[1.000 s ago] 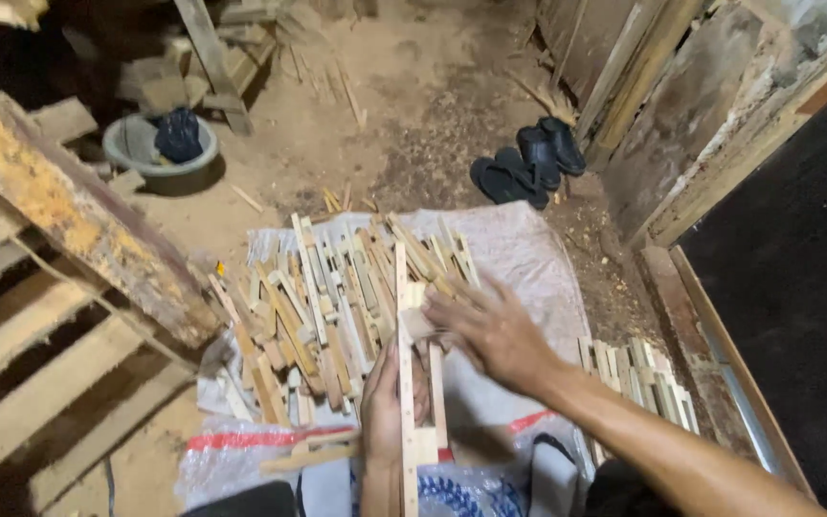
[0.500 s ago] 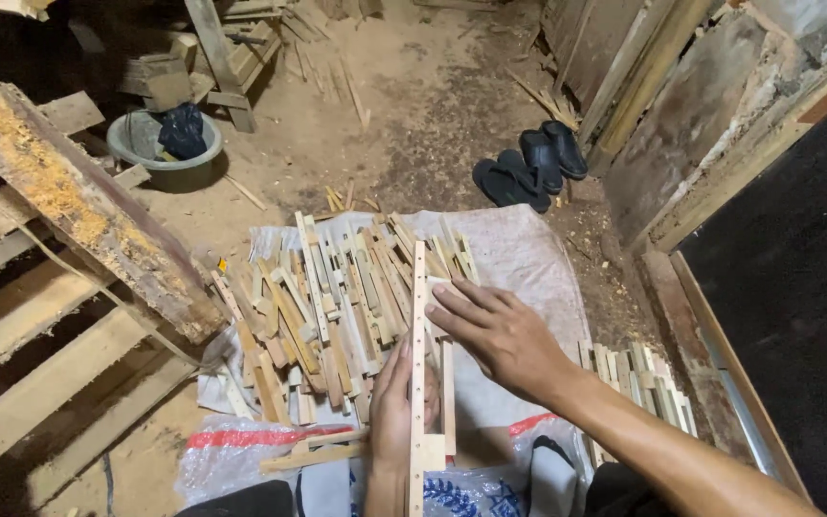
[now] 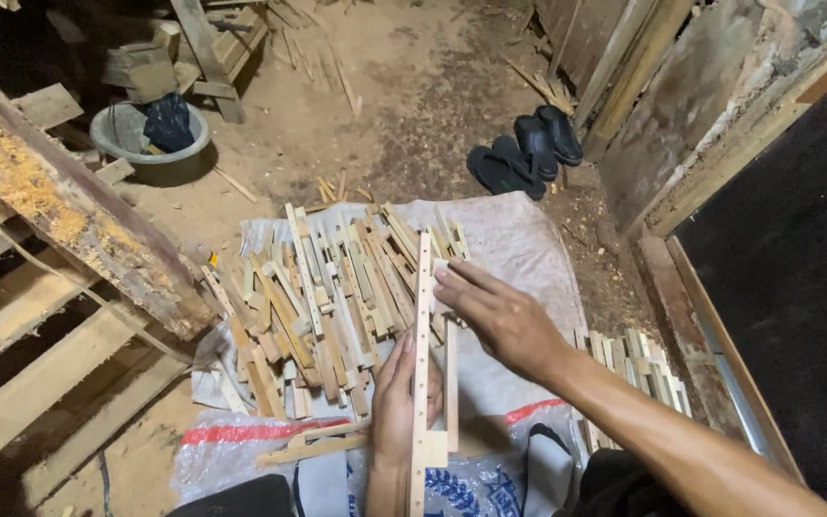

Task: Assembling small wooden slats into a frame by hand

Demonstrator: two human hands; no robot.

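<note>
Running lengthwise away from the body, the notched wooden strip (image 3: 422, 364) is gripped mid-length by the left hand (image 3: 396, 402), while the right hand (image 3: 495, 316), fingers extended, touches its far end.

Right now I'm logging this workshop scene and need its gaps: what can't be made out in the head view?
- Long pale notched wooden strip: its near end is cut off by the bottom edge.
- Left hand: its fingers are hidden behind the strip.
- Right hand: whether its fingertips press the strip or the pile of short wooden sticks is unclear.
- Grey round basin: the dark bundle inside is too dim to identify.
</note>
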